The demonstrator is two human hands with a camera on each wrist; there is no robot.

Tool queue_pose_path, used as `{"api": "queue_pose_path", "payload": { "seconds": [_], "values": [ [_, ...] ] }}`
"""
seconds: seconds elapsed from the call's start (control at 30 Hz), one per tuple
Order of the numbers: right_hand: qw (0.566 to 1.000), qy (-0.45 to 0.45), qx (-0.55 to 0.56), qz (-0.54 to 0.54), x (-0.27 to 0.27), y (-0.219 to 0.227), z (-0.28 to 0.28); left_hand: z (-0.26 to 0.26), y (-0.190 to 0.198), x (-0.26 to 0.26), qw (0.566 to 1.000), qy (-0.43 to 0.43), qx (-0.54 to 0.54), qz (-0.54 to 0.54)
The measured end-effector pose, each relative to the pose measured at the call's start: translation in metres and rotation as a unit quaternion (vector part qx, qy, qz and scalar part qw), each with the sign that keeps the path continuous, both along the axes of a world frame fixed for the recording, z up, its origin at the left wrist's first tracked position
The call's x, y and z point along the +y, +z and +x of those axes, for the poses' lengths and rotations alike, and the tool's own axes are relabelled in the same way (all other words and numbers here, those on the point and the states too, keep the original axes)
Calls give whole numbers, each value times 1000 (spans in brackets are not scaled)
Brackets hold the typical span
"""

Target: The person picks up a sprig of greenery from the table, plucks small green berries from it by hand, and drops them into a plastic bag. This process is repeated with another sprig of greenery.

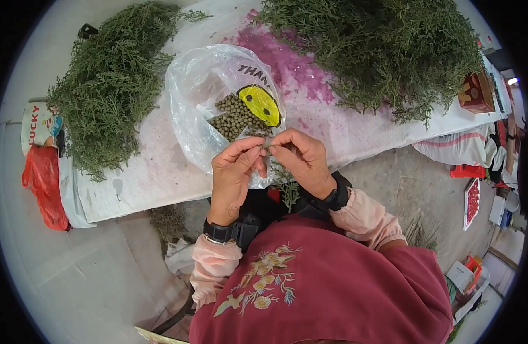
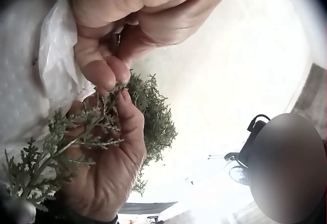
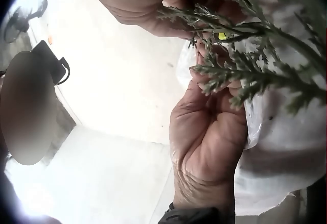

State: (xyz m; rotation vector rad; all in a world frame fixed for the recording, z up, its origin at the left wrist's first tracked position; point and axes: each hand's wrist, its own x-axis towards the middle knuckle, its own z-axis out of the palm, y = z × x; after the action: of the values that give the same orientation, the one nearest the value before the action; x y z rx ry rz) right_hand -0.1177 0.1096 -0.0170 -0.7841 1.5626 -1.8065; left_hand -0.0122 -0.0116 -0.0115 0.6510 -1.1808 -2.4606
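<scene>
A green cypress sprig (image 2: 66, 147) with flat, scaly twigs hangs below the hands, over the table's near edge. My right hand (image 1: 306, 162) pinches its stem between thumb and fingers. Thumb and forefinger of my left hand (image 1: 234, 178) meet the right fingertips and pinch at the sprig's tip; the small spot between them is covered by the fingers. Just beyond both hands lies a clear plastic bag (image 1: 189, 86) with a yellow smiley print, spread wide at its mouth. Inside it is a pile of small round greenish-brown cones (image 1: 235, 117).
Heaps of cypress branches lie on the white-covered table (image 1: 178, 198): one heap (image 1: 112, 86) at left, a larger heap (image 1: 378, 51) at back right. A purple stain (image 1: 298, 71) marks the cover. A red plastic bag (image 1: 46, 186) hangs at the left end; a brown box (image 1: 476, 93) stands at right.
</scene>
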Motion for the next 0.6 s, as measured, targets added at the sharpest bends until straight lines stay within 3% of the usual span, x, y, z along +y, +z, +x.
{"api": "queue_pose_path", "payload": {
  "seconds": [0.6],
  "values": [
    [997, -35, 69, 13, -2, 1, 3, -1, -1, 4, 1000, -4, 0, -29]
  ]
}}
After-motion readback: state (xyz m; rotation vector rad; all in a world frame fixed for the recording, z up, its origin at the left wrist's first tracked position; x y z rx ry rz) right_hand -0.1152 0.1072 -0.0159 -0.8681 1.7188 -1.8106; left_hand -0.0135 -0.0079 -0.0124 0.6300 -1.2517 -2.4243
